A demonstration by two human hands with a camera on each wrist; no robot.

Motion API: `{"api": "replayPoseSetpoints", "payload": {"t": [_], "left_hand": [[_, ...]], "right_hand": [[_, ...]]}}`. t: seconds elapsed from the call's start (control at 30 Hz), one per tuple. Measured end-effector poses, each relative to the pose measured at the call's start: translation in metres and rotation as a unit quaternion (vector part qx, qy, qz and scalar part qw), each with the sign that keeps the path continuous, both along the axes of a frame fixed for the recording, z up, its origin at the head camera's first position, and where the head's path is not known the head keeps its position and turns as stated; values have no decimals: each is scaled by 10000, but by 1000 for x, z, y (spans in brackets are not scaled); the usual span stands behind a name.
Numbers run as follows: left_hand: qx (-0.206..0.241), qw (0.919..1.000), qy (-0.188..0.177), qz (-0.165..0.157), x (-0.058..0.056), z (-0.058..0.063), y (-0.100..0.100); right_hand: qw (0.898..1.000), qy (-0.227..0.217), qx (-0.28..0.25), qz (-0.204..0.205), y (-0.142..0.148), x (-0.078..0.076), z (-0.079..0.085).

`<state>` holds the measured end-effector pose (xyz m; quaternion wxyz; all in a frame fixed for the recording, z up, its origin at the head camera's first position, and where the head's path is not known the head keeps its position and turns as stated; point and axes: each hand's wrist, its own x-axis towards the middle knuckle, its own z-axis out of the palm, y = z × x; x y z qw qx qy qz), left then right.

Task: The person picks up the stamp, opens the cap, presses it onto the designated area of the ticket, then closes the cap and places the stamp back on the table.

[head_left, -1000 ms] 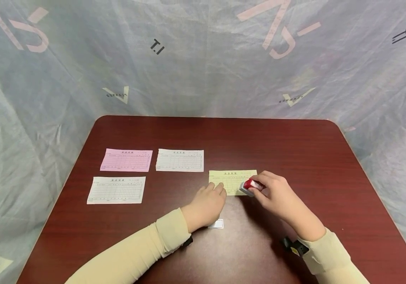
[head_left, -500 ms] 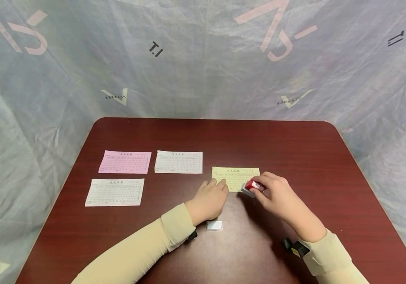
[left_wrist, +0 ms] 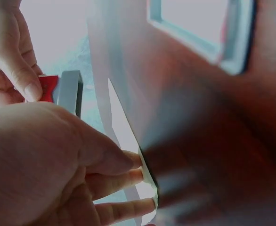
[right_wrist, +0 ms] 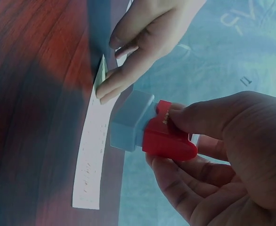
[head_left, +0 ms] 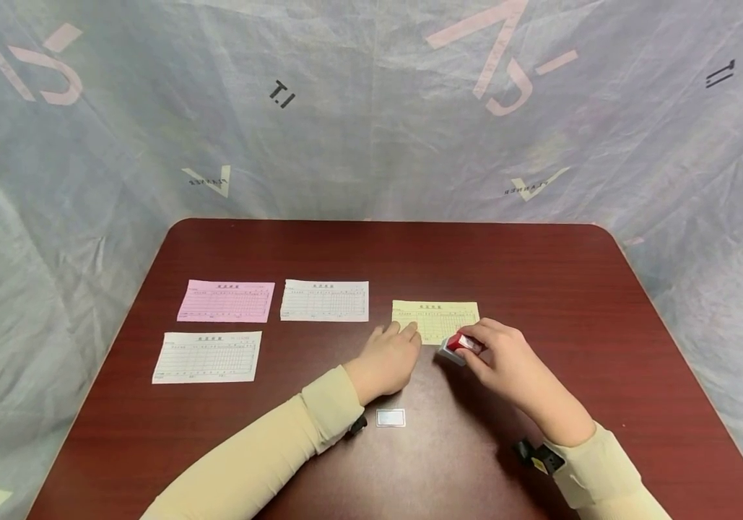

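In the head view my right hand [head_left: 506, 357] pinches a red self-inking stamp [head_left: 457, 341] with a grey base. The stamp is at the near right edge of a yellow printed slip [head_left: 436, 318]. Seen from the right wrist, thumb and fingers grip the red body [right_wrist: 164, 136], and the base hangs close over the slip. My left hand [head_left: 387, 362] lays its fingertips on the slip's near left corner; the left wrist view shows those fingers [left_wrist: 124, 209] extended onto the paper.
To the left lie a pink slip [head_left: 227, 301] and two white slips, one at the back [head_left: 324, 300] and one nearer [head_left: 207, 357]. A small pale rectangle with a dark border [head_left: 390, 418] lies in front of the left hand. A grey printed curtain [head_left: 371, 108] stands behind the table [head_left: 475, 253].
The yellow slip has slid away and slightly right under my left hand, which moved with it. The stamp, over the slip's lower right part before, is now at its near edge.
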<state>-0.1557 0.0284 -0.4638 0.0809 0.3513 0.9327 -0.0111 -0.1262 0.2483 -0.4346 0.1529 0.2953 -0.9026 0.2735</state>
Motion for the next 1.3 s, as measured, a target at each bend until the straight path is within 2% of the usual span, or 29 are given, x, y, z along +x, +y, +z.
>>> {"api": "replayPoseSetpoints", "payload": {"t": [0.53, 0.7, 0.83, 1.0, 1.3], "left_hand": [[21, 9998, -155, 111, -20, -2, 8], [-26, 9997, -192, 178, -24, 2, 9], [-39, 9995, -216, 216, -27, 4, 11], [-15, 9994, -252, 256, -31, 0, 13], [-46, 9992, -289, 263, -33, 2, 14]], "right_hand": [[10000, -64, -7, -53, 2, 0, -2], [9999, -103, -23, -25, 3, 0, -3], [9999, -112, -39, -1, 3, -1, -4], [9999, -141, -80, 9, 3, -3, -4], [9997, -232, -93, -43, 3, -2, -4]]}}
